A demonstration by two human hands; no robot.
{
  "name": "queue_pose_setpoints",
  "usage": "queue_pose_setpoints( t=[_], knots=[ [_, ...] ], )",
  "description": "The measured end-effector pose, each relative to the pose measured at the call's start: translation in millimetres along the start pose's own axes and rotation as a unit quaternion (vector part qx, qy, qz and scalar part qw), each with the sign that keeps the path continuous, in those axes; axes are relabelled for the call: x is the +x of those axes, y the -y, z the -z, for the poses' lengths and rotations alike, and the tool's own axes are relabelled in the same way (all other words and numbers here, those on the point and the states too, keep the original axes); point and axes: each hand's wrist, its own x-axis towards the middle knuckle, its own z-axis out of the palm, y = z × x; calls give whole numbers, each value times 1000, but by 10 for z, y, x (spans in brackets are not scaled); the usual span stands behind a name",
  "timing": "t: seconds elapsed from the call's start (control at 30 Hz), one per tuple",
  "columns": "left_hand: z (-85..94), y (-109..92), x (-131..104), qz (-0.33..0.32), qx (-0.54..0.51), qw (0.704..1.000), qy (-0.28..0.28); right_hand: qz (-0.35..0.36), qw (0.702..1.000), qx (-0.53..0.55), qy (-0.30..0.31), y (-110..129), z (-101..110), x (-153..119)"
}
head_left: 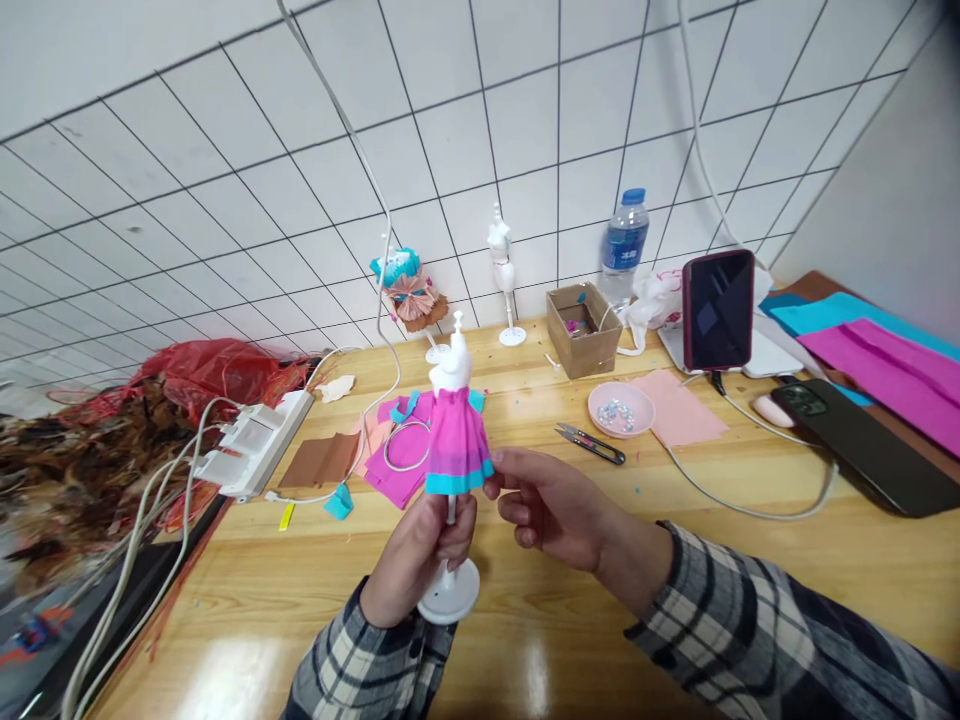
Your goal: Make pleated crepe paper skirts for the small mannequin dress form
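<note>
My left hand (424,545) is wrapped round the stem of a small white doll dress form (450,362), above its round base (450,595). The form stands upright in my grip and wears a magenta doll dress (456,440) with a turquoise hem band. At the dress's lower right edge, my right hand (555,505) pinches the hem between thumb and forefinger, its other fingers curled. Behind the form lie magenta fabric pieces (390,478) and a white ring-shaped loop (405,462).
Thread snips (590,443) and a pink dish of beads (621,410) lie to the right. A cardboard box (583,345), water bottle (624,250), bare dress form (502,270) and dressed form (412,290) stand behind. Phones (874,445) and cables are right; a power strip (259,450) is left.
</note>
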Motion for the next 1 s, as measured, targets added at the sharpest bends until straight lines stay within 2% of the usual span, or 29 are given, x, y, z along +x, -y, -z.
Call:
queue_pose_setpoints(
  t=[0.1,0.2,0.27,0.3,0.37,0.43,0.5,0.57,0.67,0.73,0.87,1.0],
  knots=[
    [-36,-35,155,-49,25,995,-83,9,999,16,-38,-10,68,60],
    [-37,-146,412,-136,105,971,-168,117,987,-17,-111,-92,243,176],
    [-14,-253,592,-177,173,947,-204,224,955,-110,-160,-180,390,257],
    [0,-305,671,-191,189,939,-215,255,935,-178,-172,-223,457,288],
    [20,-382,795,-211,199,929,-230,280,903,-275,-177,-287,545,318],
    [31,-405,866,-224,197,924,-239,303,881,-309,-192,-299,542,299],
    [39,-383,890,-227,194,922,-248,334,868,-304,-208,-252,435,247],
    [51,-347,882,-211,192,925,-249,357,876,-257,-199,-157,244,189],
    [63,-340,835,-193,167,939,-231,315,939,-58,-124,36,-108,137],
    [54,-379,789,-197,146,943,-227,266,961,37,-59,161,-324,133],
    [11,-492,684,-187,174,935,-246,236,965,111,-16,286,-614,179],
    [-20,-541,613,-157,245,919,-265,232,961,148,7,250,-702,248]
  ],
)
